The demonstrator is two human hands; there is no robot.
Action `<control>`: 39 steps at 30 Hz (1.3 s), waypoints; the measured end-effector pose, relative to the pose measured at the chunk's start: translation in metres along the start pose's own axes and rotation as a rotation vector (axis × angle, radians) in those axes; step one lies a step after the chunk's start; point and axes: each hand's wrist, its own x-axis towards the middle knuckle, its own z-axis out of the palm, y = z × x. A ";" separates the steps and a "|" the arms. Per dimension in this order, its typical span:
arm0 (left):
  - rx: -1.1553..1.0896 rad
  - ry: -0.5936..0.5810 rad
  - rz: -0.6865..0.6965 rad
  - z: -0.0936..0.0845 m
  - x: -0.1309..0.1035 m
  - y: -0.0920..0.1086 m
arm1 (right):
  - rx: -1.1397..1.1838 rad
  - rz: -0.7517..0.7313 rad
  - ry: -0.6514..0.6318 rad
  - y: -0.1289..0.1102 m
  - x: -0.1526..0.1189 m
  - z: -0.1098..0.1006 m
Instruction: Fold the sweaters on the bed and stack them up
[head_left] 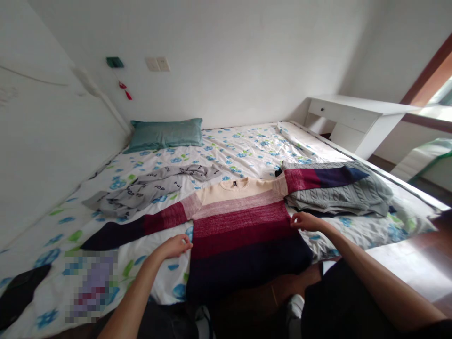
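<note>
A striped sweater [243, 226] lies spread out on the bed, cream at the neck, then pink, burgundy and dark navy. Its sleeves stretch out to both sides, and the navy hem hangs over the bed's front edge. My left hand [175, 246] pinches the sweater's left side edge at the burgundy band. On the opposite side edge, a little higher up, my right hand [308, 221] is closed with its fingertips on the knit. The right sleeve rests across a folded grey-green cable-knit sweater [342, 197].
Crumpled grey clothing with lettering [141, 190] lies left on the floral bedsheet [243, 153]. A green pillow [165, 134] sits by the wall. At left front are a black item [23, 289] and a blurred purple item [93, 285]. A white desk [349, 115] stands right.
</note>
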 end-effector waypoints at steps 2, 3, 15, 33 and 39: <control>-0.007 -0.069 0.003 -0.002 0.018 0.012 | -0.046 -0.089 0.082 -0.008 0.015 -0.001; -0.010 -0.102 -0.003 -0.003 0.026 0.018 | -0.062 -0.128 0.123 -0.012 0.024 -0.004; -0.033 -0.122 0.055 -0.005 0.087 0.019 | -0.346 -0.097 0.492 -0.086 0.202 -0.107; 0.057 -0.129 0.115 -0.014 0.093 0.017 | -0.565 0.080 0.459 -0.080 0.298 -0.096; -0.015 -0.149 0.107 -0.014 0.095 0.011 | -0.558 -0.204 0.645 -0.098 0.262 -0.063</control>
